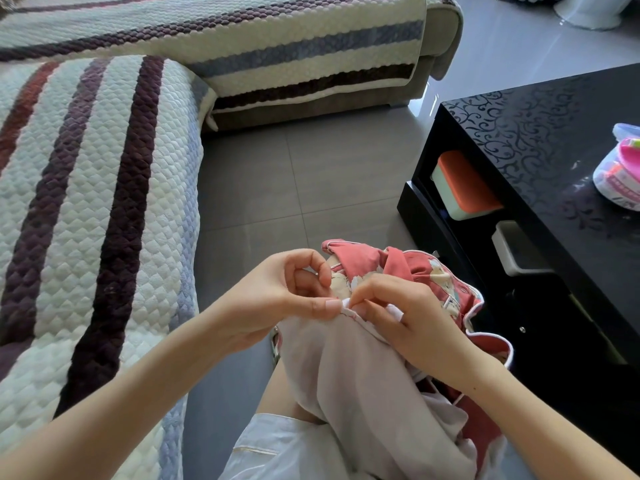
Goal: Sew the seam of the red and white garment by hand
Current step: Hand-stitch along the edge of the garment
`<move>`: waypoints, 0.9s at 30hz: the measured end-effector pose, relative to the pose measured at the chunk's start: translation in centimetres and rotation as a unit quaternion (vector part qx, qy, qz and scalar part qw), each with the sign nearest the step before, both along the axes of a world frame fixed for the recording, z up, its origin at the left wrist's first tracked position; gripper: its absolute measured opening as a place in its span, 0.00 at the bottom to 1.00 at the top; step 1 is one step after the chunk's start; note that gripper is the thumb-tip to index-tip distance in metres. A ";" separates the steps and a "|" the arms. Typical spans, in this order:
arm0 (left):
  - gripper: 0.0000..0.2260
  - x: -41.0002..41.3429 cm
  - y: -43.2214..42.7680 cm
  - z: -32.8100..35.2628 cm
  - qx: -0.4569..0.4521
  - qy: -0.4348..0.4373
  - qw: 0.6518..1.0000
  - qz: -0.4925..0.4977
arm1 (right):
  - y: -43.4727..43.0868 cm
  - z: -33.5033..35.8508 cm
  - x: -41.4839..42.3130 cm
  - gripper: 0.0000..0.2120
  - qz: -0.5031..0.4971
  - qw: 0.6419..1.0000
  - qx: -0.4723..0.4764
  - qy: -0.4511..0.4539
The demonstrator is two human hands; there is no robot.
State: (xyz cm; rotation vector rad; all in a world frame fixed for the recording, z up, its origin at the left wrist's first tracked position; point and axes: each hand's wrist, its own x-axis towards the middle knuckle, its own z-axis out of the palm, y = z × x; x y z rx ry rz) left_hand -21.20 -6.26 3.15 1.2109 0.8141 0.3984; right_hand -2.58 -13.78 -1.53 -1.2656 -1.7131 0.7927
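Home living room. L-shaped sofa [304, 110] under quilted striped cover [97, 202]. Grey tiled floor [311, 174]. Glossy black coffee table [536, 133], scroll pattern on top; orange-lidded box [460, 185] on lower shelf, plastic bag [620, 168] of small household items on top.

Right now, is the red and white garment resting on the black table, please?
No, the garment lies on the person's lap, pinched by the left hand and the right hand, below the black table top.
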 end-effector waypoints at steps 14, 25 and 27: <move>0.12 2.2 -1.8 -1.6 0.080 -0.078 0.979 0.168 | -1.5 0.2 -2.1 0.07 -0.075 0.988 -0.040 0.131; 0.13 2.5 -2.2 -1.4 0.007 -0.083 0.980 0.183 | -0.8 0.3 -2.0 0.06 -0.188 0.969 0.160 0.024; 0.15 2.5 -2.5 -1.2 0.011 -0.081 0.980 0.182 | -0.7 0.6 -1.9 0.05 -0.188 0.941 0.261 -0.101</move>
